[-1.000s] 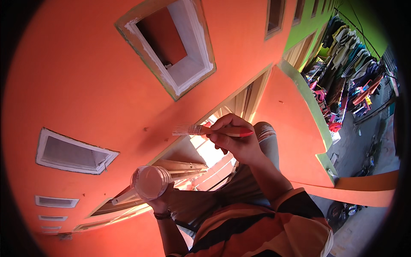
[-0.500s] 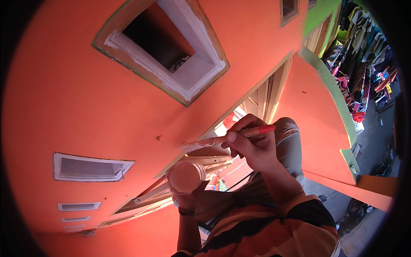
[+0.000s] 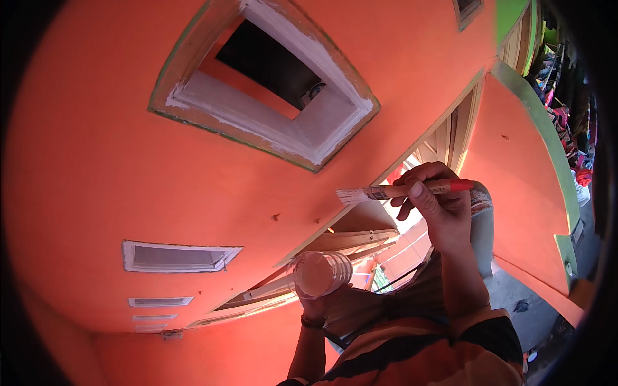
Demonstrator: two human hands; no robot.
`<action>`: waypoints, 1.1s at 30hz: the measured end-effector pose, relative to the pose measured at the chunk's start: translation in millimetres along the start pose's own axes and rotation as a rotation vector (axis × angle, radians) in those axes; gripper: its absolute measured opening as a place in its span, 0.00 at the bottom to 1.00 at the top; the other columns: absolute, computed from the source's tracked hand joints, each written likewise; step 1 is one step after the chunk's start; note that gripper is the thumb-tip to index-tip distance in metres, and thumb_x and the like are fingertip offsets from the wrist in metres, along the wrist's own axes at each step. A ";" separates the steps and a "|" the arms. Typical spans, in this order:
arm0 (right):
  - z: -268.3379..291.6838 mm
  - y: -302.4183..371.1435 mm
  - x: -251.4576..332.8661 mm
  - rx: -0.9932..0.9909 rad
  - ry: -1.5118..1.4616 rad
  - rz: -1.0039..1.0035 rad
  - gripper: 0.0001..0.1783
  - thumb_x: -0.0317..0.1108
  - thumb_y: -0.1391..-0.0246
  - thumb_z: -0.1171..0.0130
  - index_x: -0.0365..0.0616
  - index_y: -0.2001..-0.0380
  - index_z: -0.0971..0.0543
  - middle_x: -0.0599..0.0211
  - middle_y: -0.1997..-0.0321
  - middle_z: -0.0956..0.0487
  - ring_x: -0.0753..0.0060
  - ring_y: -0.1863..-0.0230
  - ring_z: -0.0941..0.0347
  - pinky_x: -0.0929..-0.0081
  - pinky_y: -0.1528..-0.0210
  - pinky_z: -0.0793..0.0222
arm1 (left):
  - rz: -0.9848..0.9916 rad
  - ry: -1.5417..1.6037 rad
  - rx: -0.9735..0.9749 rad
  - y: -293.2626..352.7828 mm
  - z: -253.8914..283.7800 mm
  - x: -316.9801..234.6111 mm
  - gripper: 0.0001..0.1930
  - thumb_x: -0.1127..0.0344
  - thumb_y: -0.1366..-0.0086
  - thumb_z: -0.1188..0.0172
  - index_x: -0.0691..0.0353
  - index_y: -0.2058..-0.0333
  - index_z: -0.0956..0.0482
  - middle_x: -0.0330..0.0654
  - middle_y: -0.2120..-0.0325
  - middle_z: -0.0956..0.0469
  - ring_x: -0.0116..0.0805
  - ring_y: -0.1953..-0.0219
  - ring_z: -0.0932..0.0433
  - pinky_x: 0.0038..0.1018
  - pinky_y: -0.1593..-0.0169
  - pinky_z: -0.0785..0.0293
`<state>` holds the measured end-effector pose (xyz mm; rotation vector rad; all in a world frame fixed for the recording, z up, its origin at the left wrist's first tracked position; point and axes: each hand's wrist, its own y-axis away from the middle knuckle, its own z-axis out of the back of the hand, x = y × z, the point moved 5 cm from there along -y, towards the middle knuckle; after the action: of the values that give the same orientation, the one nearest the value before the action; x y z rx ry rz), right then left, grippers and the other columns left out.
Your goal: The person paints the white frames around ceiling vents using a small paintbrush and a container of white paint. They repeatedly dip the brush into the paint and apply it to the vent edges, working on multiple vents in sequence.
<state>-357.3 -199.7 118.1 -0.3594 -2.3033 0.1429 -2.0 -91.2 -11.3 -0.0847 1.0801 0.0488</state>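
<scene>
While gripping a paintbrush [image 3: 394,191] in the right hand [image 3: 445,215], holds it below and to the right of the large window frame [image 3: 309,147], with the bristle end nearest that frame. Pinches the handle between thumb and curled fingers, in a nearly closed grip. Shows whitish paint on the bristles, red on the butt end. Cannot tell about contact between bristles and orange wall [image 3: 129,167].

With the left hand [image 3: 329,301], supports a clear round tub [image 3: 318,273] of pale paint, straight below the lower corner of the large window frame and well apart from it. Cups it loosely from below; cannot make out every finger because of tub and shade. Wears a dark wristband [image 3: 313,321] on that arm. Also wears a striped shirt [image 3: 412,354], farther below the frame.

Outward from the same frame: below and left, a small white-edged opening [image 3: 182,258], plus narrower ones under it. Below and right, wooden slats [image 3: 360,239], near the tub. Off to the right, a low orange wall section [image 3: 521,154] with green edging [image 3: 544,122]. Farthest right, dim colourful clothes [image 3: 582,128], partly cut by the rim.
</scene>
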 end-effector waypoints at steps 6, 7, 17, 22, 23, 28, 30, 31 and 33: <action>8.7 -4.2 -5.2 0.012 -0.063 -0.029 0.07 0.29 0.40 0.39 0.38 0.62 0.23 0.61 0.63 0.18 0.75 0.62 0.22 0.79 0.64 0.23 | -0.146 -0.008 0.062 -2.5 -11.1 -2.2 0.39 0.66 0.41 0.32 0.62 0.36 0.45 0.44 0.41 0.35 0.34 0.40 0.34 0.33 0.38 0.36; 8.8 -4.7 -5.1 0.007 -0.062 -0.037 0.07 0.29 0.40 0.39 0.37 0.62 0.23 0.62 0.63 0.18 0.76 0.62 0.22 0.79 0.63 0.23 | -0.077 0.049 0.056 -0.7 -10.3 7.0 0.42 0.65 0.45 0.29 0.63 0.36 0.45 0.44 0.41 0.34 0.34 0.40 0.34 0.33 0.38 0.36; -51.1 -50.4 25.2 0.173 -0.019 0.219 0.11 0.23 0.43 0.38 0.34 0.58 0.25 0.61 0.59 0.20 0.74 0.61 0.21 0.78 0.60 0.22 | -0.064 0.074 0.085 -8.9 -15.3 -14.7 0.49 0.68 0.61 0.19 0.59 0.40 0.39 0.40 0.49 0.28 0.34 0.49 0.25 0.35 0.46 0.22; -100.8 -95.4 50.1 0.247 -0.105 0.517 0.11 0.23 0.44 0.37 0.33 0.58 0.25 0.58 0.61 0.19 0.74 0.61 0.21 0.78 0.59 0.22 | 0.026 0.254 0.147 -7.5 -26.5 -27.6 0.46 0.70 0.56 0.22 0.58 0.39 0.41 0.41 0.45 0.32 0.38 0.45 0.29 0.42 0.45 0.22; -103.4 -98.2 52.2 0.245 -0.054 0.560 0.11 0.23 0.45 0.37 0.33 0.59 0.24 0.59 0.61 0.19 0.74 0.61 0.21 0.78 0.59 0.22 | -0.004 0.200 0.164 -9.5 -30.1 -39.0 0.46 0.71 0.55 0.23 0.58 0.39 0.41 0.42 0.45 0.33 0.39 0.44 0.29 0.43 0.45 0.22; -76.4 -82.6 18.9 0.270 0.121 0.284 0.09 0.24 0.44 0.37 0.32 0.61 0.23 0.61 0.64 0.19 0.75 0.61 0.21 0.78 0.58 0.23 | -0.072 -0.028 0.097 -8.0 -20.5 -34.8 0.45 0.70 0.56 0.22 0.59 0.40 0.38 0.41 0.47 0.31 0.38 0.46 0.28 0.41 0.46 0.22; -70.3 -81.5 17.2 0.270 0.156 0.262 0.09 0.24 0.44 0.37 0.32 0.62 0.23 0.61 0.64 0.19 0.75 0.61 0.21 0.78 0.58 0.23 | -0.088 -0.085 0.080 -8.3 -19.1 -32.9 0.44 0.70 0.56 0.22 0.59 0.41 0.38 0.41 0.48 0.30 0.37 0.47 0.28 0.41 0.46 0.22; -69.0 -83.5 20.8 0.258 0.132 0.286 0.09 0.24 0.44 0.37 0.32 0.61 0.23 0.61 0.64 0.19 0.75 0.62 0.21 0.78 0.58 0.23 | -0.092 -0.101 0.075 -8.5 -19.5 -32.0 0.44 0.69 0.56 0.22 0.59 0.41 0.37 0.41 0.48 0.29 0.37 0.47 0.27 0.40 0.46 0.22; -74.7 -87.9 32.1 0.236 0.112 0.379 0.09 0.24 0.44 0.37 0.32 0.61 0.23 0.61 0.62 0.19 0.75 0.60 0.22 0.77 0.57 0.23 | -0.094 -0.130 0.065 -7.5 -18.9 -28.9 0.44 0.69 0.57 0.21 0.59 0.42 0.36 0.40 0.49 0.29 0.36 0.48 0.27 0.40 0.47 0.22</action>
<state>-342.6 -274.5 210.4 -0.6597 -2.0590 0.5630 -31.5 -100.4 5.6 -0.0725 0.9457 -0.0642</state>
